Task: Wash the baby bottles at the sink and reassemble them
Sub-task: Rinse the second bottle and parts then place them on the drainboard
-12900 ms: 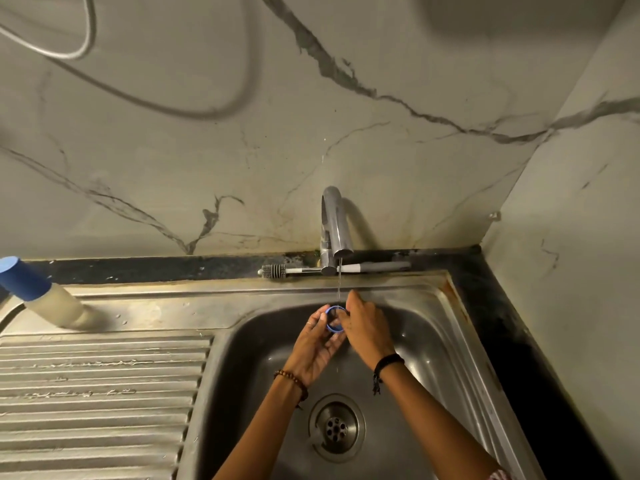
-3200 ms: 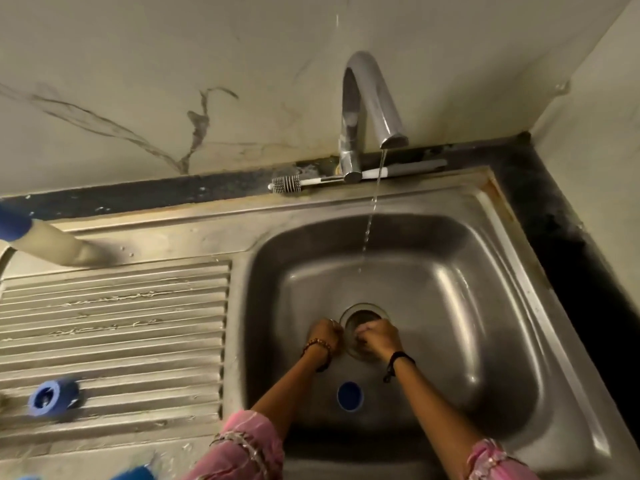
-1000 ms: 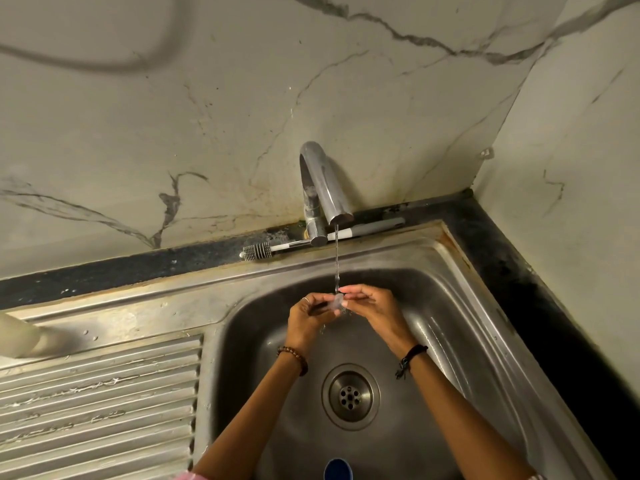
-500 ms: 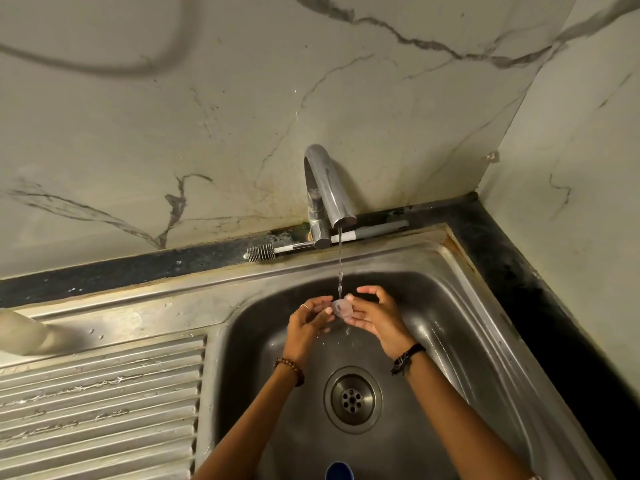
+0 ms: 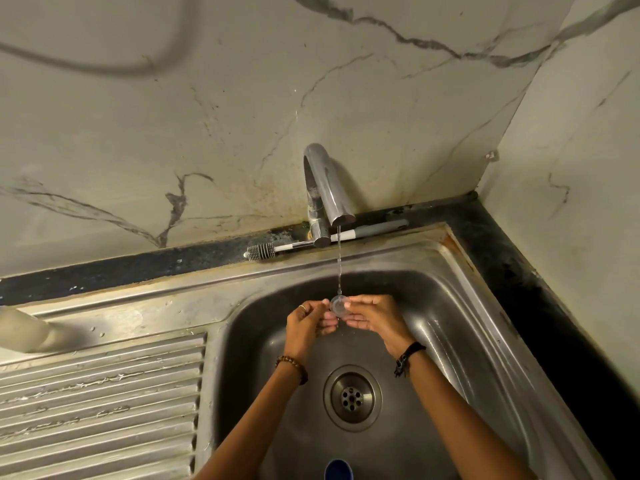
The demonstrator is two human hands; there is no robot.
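One small clear part (image 5: pixel 337 305), probably a teat or valve disc from a baby bottle, sits under the water stream (image 5: pixel 339 261) at the 12 o'clock side of the sink basin (image 5: pixel 460 327). We hold it between both hands. The left hand (image 5: pixel 306 322) has its fingers curled in toward the part; whether they actually pinch it, we cannot tell. The right hand (image 5: pixel 372 315) supports the part against nearly straight fingers, with the thumb along the top edge.

We judge the task to be in the rinsing stage, well short of completion. The tap (image 5: pixel 325 188) is running, and the part in hand is being rinsed, not fitted to anything.

A blue part (image 5: pixel 338 471) lies on the basin floor at 6 o'clock, partly cut off by the frame edge; whether it is washed cannot be determined. A pale cylindrical body (image 5: pixel 20 329), possibly a bottle, lies at 9 o'clock beside the ribbed drainboard (image 5: pixel 100 393), with most of it out of view. A bottle brush (image 5: pixel 259 252) lies along the black ledge behind the tap at 12 o'clock, untouched.

No assembled bottle is visible. We expect the remaining work to include finishing this rinse, washing any remaining parts, and all reassembly.
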